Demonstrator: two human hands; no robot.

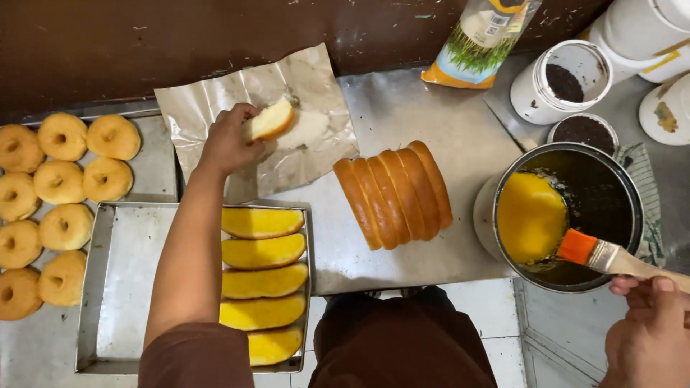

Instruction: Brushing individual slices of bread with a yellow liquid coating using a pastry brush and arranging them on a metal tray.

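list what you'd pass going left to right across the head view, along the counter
doughnuts → tray of yellow-glazed bread slices → row of bread buns → pot of yellow glaze → brush held by the right hand

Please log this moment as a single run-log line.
left hand: holds pale split bun half over crinkled wrapper paper | right hand: holds orange-bristled wooden brush in round metal pot of yellow glaze

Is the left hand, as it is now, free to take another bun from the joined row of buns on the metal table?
Probably not at once. The left hand already holds a bun half over the paper sheet. The row of buns lies close beside it, with bare table between and nothing blocking.
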